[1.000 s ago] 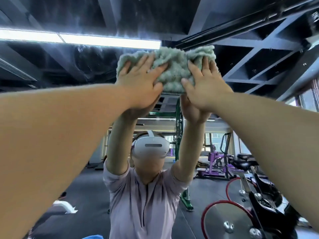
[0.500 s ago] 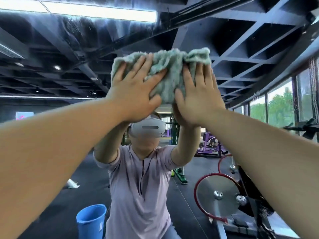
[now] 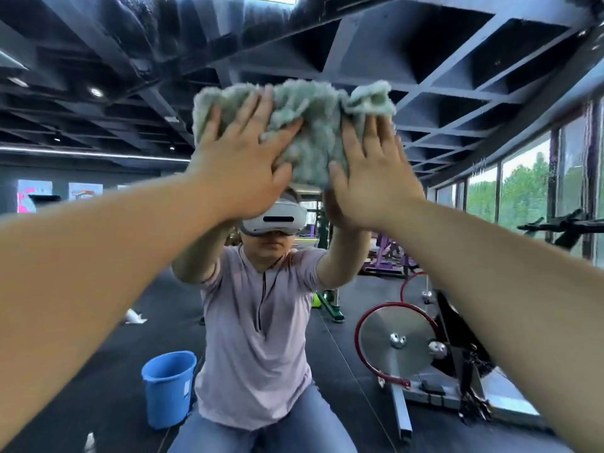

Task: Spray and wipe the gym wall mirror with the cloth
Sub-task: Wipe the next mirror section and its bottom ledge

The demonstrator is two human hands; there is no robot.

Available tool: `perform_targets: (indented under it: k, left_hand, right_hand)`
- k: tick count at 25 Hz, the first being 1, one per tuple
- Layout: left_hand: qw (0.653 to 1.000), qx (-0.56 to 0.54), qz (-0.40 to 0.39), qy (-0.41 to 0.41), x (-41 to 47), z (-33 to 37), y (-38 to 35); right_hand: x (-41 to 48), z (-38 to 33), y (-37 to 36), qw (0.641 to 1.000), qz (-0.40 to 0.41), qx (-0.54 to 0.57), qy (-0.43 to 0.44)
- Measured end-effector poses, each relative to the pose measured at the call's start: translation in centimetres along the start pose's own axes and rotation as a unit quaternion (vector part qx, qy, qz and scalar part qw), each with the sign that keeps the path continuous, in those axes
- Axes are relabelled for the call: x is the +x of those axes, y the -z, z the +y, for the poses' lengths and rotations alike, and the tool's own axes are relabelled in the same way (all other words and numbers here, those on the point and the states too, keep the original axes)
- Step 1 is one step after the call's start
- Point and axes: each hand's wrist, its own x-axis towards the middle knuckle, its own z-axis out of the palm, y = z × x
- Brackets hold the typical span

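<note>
Left hand [image 3: 238, 168] and right hand [image 3: 372, 181] press cloth [image 3: 315, 125] flat-fingered, seemingly against mirror [image 3: 457, 93]

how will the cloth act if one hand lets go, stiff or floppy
Probably floppy: the cloth is bunched into soft folds under the flat left hand and right hand. Likely light, since pressing alone pins it to the mirror. Its fluffy pile probably grips rather than slides, though a freed side would likely sag.
</note>
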Motion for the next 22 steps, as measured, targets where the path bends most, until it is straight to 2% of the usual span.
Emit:
perform_targets:
  k: [3, 6, 9, 11, 15, 17, 19, 22]
  left_hand:
    - [1.0, -0.014, 0.018, 0.016, 0.7, 0.0, -0.4]
    - [0.998, -0.028, 0.057, -0.029, -6.0, 2.6, -3.7]
    - [0.997, -0.018, 0.019, -0.075, -10.6, 3.6, -5.3]
    - [0.997, 0.013, 0.012, -0.074, -9.5, 2.8, -4.1]
    - [1.0, -0.006, 0.023, 0.006, -4.2, 1.6, -2.6]
    - [0.998, -0.025, 0.054, -0.017, -7.3, 3.6, -4.5]
    - [0.996, -0.028, 0.052, -0.06, -13.7, 5.8, -7.2]
    - [0.992, -0.001, 0.015, -0.125, -19.1, 6.1, -8.4]
  right_hand:
    - [0.7, -0.7, 0.0, 0.999, 0.005, 0.018, -0.033]
    - [-6.2, -1.9, -2.9, 1.0, 0.006, 0.021, -0.001]
    - [-11.8, -1.6, -4.4, 0.998, -0.067, -0.006, 0.018]
    - [-10.1, -1.1, -3.7, 0.997, -0.071, -0.011, 0.005]
    - [-4.2, -0.4, -2.0, 0.999, -0.019, 0.013, -0.041]
    - [-7.4, -1.3, -4.2, 1.0, -0.01, 0.007, 0.0]
    - [-13.8, -2.4, -6.8, 0.997, -0.024, -0.006, 0.071]
    - [-18.0, -2.1, -8.0, 0.993, -0.039, -0.037, 0.106]
